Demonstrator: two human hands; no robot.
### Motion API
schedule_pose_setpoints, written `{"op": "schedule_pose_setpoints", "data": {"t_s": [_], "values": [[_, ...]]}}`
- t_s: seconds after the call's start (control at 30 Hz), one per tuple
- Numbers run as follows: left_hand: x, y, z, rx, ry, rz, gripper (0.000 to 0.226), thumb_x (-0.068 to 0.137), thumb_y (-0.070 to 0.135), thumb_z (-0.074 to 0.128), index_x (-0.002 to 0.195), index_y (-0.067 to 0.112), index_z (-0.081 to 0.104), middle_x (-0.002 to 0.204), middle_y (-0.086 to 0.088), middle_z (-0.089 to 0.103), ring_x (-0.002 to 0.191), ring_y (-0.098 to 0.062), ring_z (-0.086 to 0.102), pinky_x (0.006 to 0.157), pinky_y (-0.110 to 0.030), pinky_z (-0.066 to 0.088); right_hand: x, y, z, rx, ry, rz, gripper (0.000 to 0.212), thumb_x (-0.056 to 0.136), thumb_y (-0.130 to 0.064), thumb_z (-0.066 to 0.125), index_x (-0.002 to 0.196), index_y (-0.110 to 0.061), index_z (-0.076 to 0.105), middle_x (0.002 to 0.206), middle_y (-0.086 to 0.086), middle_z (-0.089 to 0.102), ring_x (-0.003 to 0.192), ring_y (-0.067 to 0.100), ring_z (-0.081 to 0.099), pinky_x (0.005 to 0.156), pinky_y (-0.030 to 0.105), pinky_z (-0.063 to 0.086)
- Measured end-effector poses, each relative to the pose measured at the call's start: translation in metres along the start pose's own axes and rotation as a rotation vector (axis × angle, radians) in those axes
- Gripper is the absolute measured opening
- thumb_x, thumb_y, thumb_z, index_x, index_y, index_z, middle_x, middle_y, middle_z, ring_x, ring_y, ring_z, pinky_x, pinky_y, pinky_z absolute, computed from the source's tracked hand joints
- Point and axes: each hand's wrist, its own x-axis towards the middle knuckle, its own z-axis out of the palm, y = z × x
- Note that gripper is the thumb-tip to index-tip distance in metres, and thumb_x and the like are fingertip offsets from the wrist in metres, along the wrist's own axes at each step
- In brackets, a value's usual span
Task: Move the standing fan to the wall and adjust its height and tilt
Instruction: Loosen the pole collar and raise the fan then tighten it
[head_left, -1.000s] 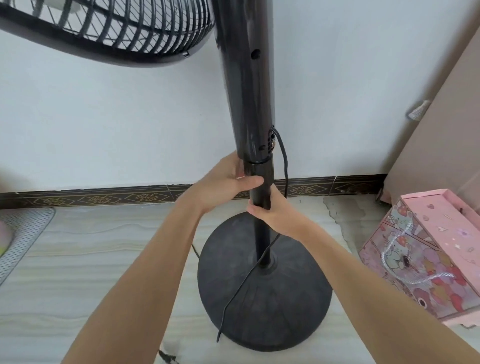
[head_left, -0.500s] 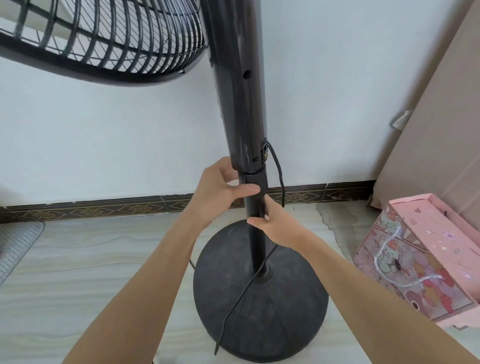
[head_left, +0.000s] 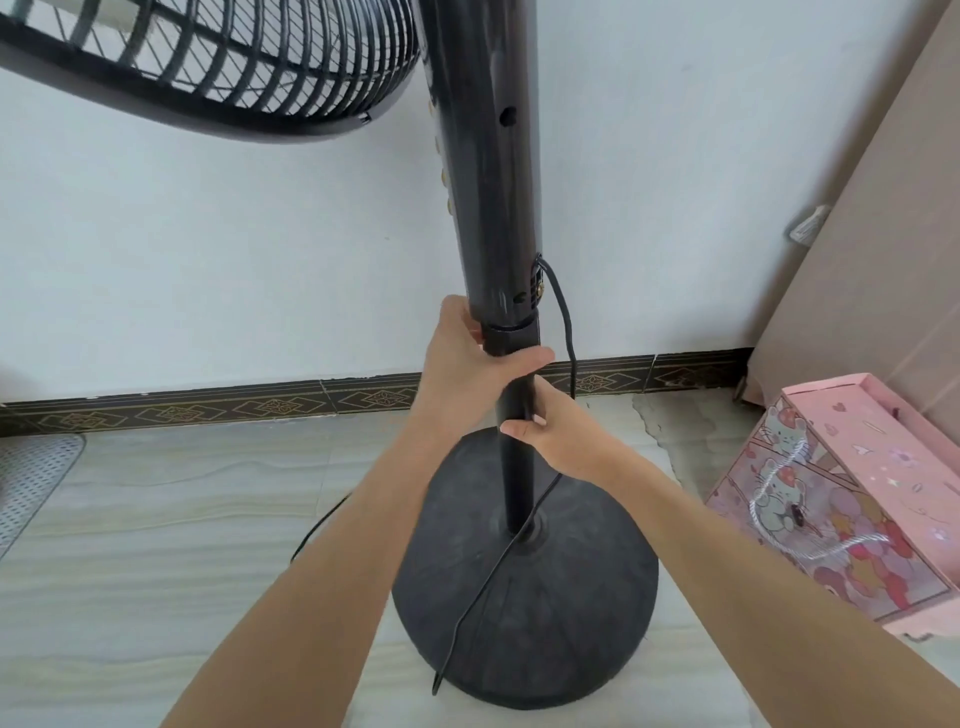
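White wall just beyond my fingers: black standing fan (head_left: 488, 208) placed. Left hand (head_left: 470, 358) clamps the collar (head_left: 511, 338), right hand (head_left: 558, 431) the thin pole (head_left: 517, 467) below; height underway, tilt remains.

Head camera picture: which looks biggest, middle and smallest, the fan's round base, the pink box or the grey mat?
1. Round base, biggest.
2. Pink box, though the picture edge cuts it off.
3. Grey mat, smallest, but only its corner shows.

Both hands close on the fan's pole (head_left: 514, 457), the left hand (head_left: 467, 364) just above the right hand (head_left: 561, 431). Left of the grip the floor (head_left: 182, 509) lies open to the wall (head_left: 208, 234). Right of it stands a pink box (head_left: 852, 493). Above, the grille (head_left: 218, 67) overhangs; below, the round base (head_left: 524, 597) and trailing cord (head_left: 483, 592) crowd the pole.
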Motion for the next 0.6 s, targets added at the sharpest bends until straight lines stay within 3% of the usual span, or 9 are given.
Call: {"op": "schedule_pose_setpoints", "data": {"t_s": [0.07,0.17,0.23,0.33,0.4,0.43,0.53,0.6], "values": [[0.002,-0.001,0.004,0.011,0.035,-0.014,0.059,0.066,0.017,0.081,0.111,0.011,0.045,0.098,0.005,0.059,0.086,0.002,0.056,0.074,-0.013,0.047,0.0,0.001,0.0,0.017,-0.003,-0.002,0.045,0.09,-0.013,0.055,0.132,-0.016,0.039,0.134,0.002,0.052,0.126,0.019,0.045,0.105,0.032,0.033],[0.006,-0.005,-0.014,-0.109,-0.297,-0.087,0.052,0.078,0.01,0.069,0.125,0.013,0.047,0.115,0.0,0.062,0.108,-0.013,0.057,0.096,-0.03,0.047,0.001,0.002,0.0,0.028,-0.023,-0.003,0.044,0.09,-0.013,0.056,0.131,-0.016,0.04,0.132,0.001,0.053,0.125,0.018,0.046,0.109,0.037,0.034],[0.006,-0.006,-0.023,-0.124,-0.393,-0.057,0.043,0.081,0.002,0.063,0.121,0.013,0.052,0.111,0.0,0.065,0.107,-0.012,0.06,0.092,-0.029,0.048,0.001,0.003,0.001,0.031,-0.019,-0.005,0.044,0.089,-0.013,0.056,0.13,-0.017,0.041,0.131,0.0,0.053,0.124,0.018,0.047,0.11,0.039,0.034],[0.001,0.0,-0.013,0.035,-0.111,0.004,0.037,0.069,0.01,0.078,0.098,0.018,0.057,0.091,0.01,0.066,0.083,0.005,0.061,0.072,-0.014,0.047,-0.001,0.002,0.002,0.026,-0.005,0.0,0.044,0.09,-0.013,0.056,0.131,-0.016,0.041,0.132,0.001,0.053,0.125,0.018,0.047,0.108,0.036,0.034],[-0.004,0.003,0.002,0.106,0.106,-0.001,0.053,0.061,0.022,0.083,0.1,0.015,0.049,0.092,0.006,0.062,0.083,-0.003,0.06,0.069,-0.019,0.048,-0.002,0.001,0.002,0.029,-0.005,-0.001,0.044,0.09,-0.013,0.055,0.131,-0.015,0.041,0.133,0.002,0.053,0.125,0.017,0.047,0.106,0.032,0.034],[-0.003,0.003,0.006,0.093,0.125,-0.016,0.058,0.061,0.023,0.084,0.103,0.014,0.046,0.095,0.004,0.062,0.086,-0.008,0.06,0.072,-0.023,0.049,-0.002,0.0,0.002,0.031,-0.006,-0.002,0.044,0.09,-0.013,0.055,0.131,-0.015,0.04,0.133,0.002,0.053,0.124,0.017,0.047,0.105,0.031,0.034],[0.001,0.003,-0.006,-0.03,-0.182,-0.084,0.048,0.075,0.01,0.073,0.116,0.013,0.049,0.106,-0.002,0.064,0.099,-0.018,0.061,0.083,-0.027,0.051,-0.001,0.0,0.001,0.037,-0.017,0.003,0.044,0.09,-0.012,0.055,0.132,-0.016,0.04,0.13,0.0,0.053,0.125,0.017,0.046,0.105,0.031,0.034],[0.002,0.0,-0.021,-0.049,-0.337,-0.057,0.038,0.082,0.002,0.063,0.117,0.014,0.053,0.109,0.0,0.066,0.107,-0.015,0.061,0.09,-0.028,0.05,0.0,0.001,0.001,0.032,-0.018,0.008,0.045,0.09,-0.013,0.055,0.132,-0.017,0.04,0.13,-0.001,0.053,0.126,0.017,0.046,0.107,0.033,0.034]]}}
